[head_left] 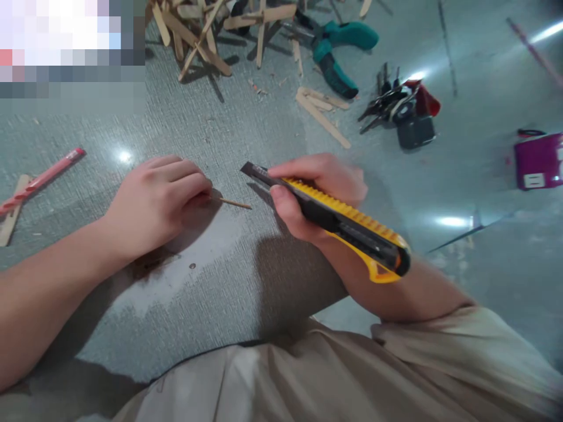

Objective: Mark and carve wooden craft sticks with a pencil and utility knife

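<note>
My left hand point(160, 193) rests low over the grey textured surface point(211, 305), its fingers closed on a thin wooden craft stick point(235, 203) seen edge-on. The stick's free end points right, and the held part is hidden under the fingers. In my right hand point(308, 193) is a yellow and black box cutter point(347, 223), gripped near its front. Its dark blade point(253, 169) is out and points left, a little above and right of the stick's tip, apart from it.
Many craft sticks point(197, 35) lie heaped at the top, beside teal-handled pliers point(336, 55). Several broken sticks point(323, 114) lie below the pliers. Keys point(391, 105) are at upper right, a purple box point(539, 161) at far right. A pink pencil point(44, 179) crosses another stick at left.
</note>
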{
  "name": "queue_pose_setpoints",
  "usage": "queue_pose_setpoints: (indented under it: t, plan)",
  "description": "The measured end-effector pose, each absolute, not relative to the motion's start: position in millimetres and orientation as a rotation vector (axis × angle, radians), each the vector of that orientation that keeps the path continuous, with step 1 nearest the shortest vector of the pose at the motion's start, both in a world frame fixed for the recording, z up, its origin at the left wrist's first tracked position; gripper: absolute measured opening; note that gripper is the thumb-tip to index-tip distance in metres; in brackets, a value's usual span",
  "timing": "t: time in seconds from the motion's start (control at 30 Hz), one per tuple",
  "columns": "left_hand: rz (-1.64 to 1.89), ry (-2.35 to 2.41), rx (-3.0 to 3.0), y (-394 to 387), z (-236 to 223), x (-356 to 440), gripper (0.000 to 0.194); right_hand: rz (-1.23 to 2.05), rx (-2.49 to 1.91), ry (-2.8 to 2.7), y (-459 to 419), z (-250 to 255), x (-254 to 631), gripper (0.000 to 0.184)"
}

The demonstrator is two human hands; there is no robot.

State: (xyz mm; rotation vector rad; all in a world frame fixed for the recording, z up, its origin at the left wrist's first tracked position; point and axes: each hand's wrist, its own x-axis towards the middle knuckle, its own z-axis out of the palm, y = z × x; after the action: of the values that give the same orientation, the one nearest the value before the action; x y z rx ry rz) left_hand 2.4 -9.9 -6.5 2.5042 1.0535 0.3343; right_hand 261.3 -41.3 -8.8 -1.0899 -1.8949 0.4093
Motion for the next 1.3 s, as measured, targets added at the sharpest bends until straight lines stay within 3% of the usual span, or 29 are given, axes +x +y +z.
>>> queue_pose_setpoints:
  t: [0.1,0.2,0.7,0.87,1.1,1.3]
  plan:
    - [0.425,1.132,2.339,-14.0,1.5,2.2,0.021,0.496,-1.14,-1.772,-37.3,-7.0,259.5,0.005]
    - [0.507,1.204,2.108,-22.7,9.4,3.2,0.014,0.611,-1.158,-1.68,-33.7,-3.9,260.0,0.011]
    - [0.815,1.251,1.43,-81.4,56.2,30.7,0.016,1.192,-0.95,-1.565,-49.1,6.5,254.7,0.037]
    - [0.949,1.189,1.088,-120.5,49.9,33.9,0.021,1.374,-0.813,-1.584,-62.5,-4.4,253.0,0.032]
    - [1.021,1.067,0.779,-143.1,43.4,36.4,0.03,1.265,-0.856,-1.759,-81.6,11.6,252.6,0.034]
    - [1.007,1.067,0.816,-146.2,36.7,32.9,0.027,1.195,-0.852,-1.808,-87.1,14.1,253.6,0.031]
